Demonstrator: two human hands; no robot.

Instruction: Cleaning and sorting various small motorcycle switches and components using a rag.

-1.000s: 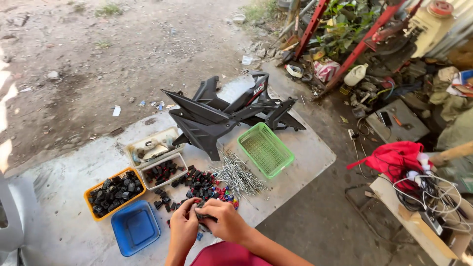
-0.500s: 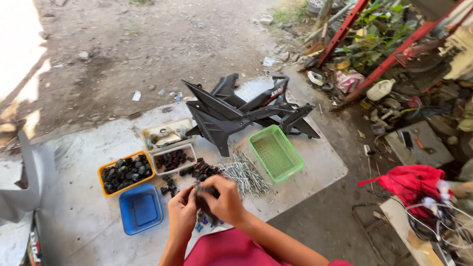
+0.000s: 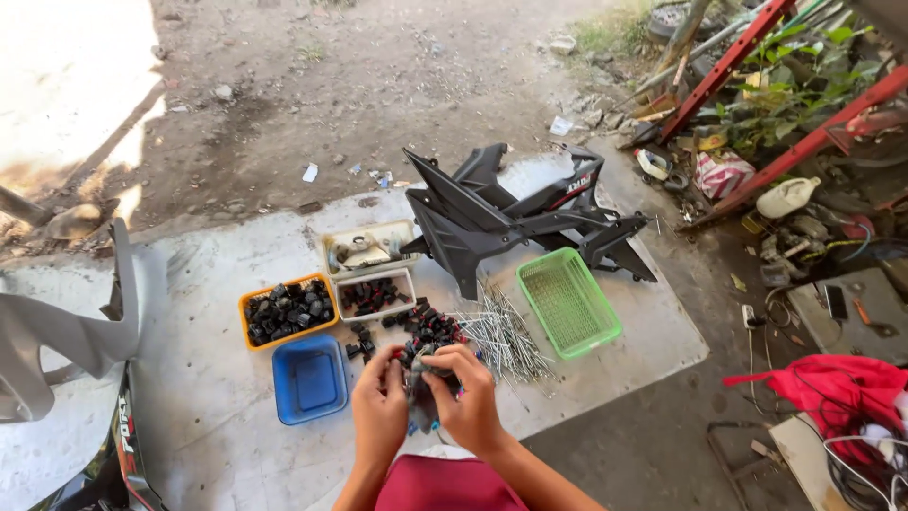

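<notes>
Nearest me, my left hand and right hand meet over the near edge of the concrete slab, both pinched onto one small dark part held between them, fingertips of each touching it. I cannot make out the part's exact shape. Just beyond the hands lies a loose heap of black connectors, with a bundle of thin metal pins to its right. Left of the hands sits a blue tray; past it an orange tray of black pieces and a white tray beside it. A green basket stands right of the pins. Farther back, black fairing panels rest on the slab's far edge, bare dirt beyond.
</notes>
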